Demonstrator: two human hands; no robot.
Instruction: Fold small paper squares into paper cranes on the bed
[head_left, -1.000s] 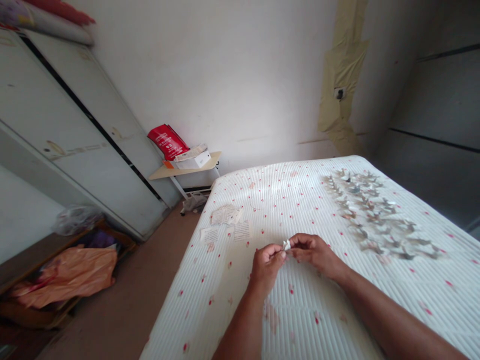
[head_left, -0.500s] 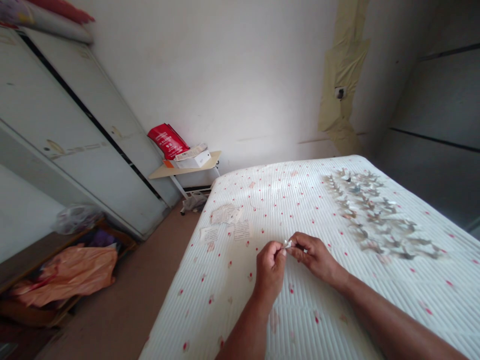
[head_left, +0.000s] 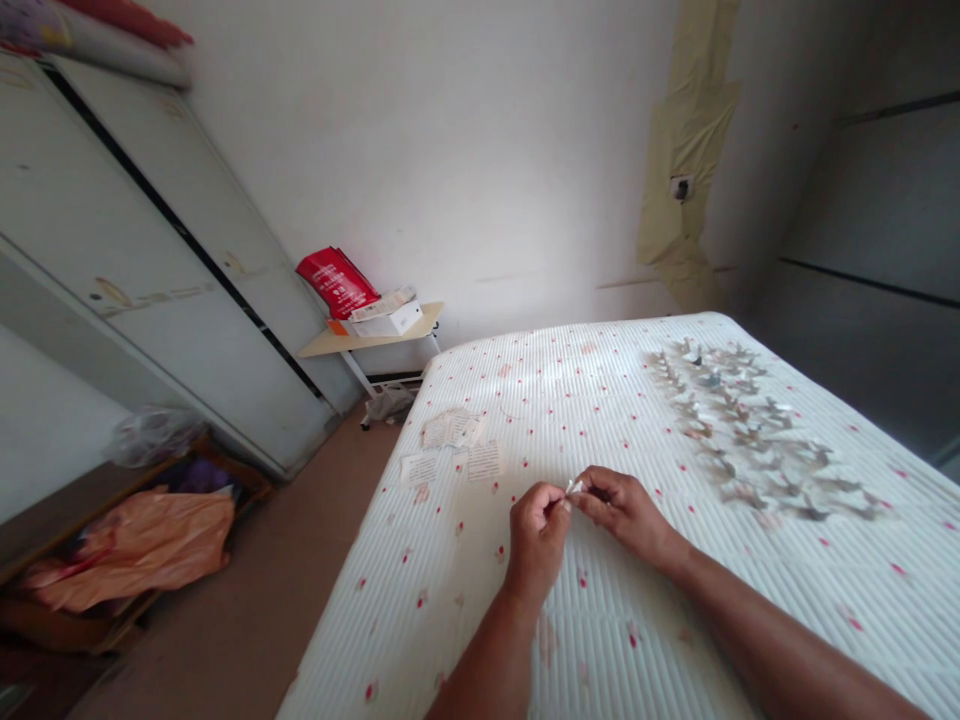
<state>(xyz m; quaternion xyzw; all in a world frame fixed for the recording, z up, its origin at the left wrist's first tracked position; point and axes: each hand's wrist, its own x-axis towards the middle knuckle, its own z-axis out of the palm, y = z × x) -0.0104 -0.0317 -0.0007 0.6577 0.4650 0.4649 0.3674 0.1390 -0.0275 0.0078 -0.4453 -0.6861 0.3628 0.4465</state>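
Between my two hands is a small folded piece of paper (head_left: 574, 487), whitish and mostly covered by fingers. My left hand (head_left: 538, 525) pinches its left side between thumb and forefinger. From the right, my right hand (head_left: 619, 508) pinches it too, with the fingertips of both hands nearly touching. Both hands are just over the ribbed, red-dotted bed cover (head_left: 592, 640). Beyond my left hand lie flat printed paper squares (head_left: 484, 461) and a loose pile of printed paper (head_left: 452, 428). Rows of small folded paper figures (head_left: 750, 430) stand on the bed's right side, their details blurred.
Past the bed's far left corner is a small table (head_left: 322, 346) with a red bag (head_left: 337, 283) and a white box (head_left: 390, 318). Cabinets (head_left: 172, 250) line the left wall. An orange cloth or bag (head_left: 142, 545) lies in a low wooden unit at left.
My hands hold almost the same place, with slight shifts of the fingers around the folded paper. The papers and figures on the bed stay where they were.
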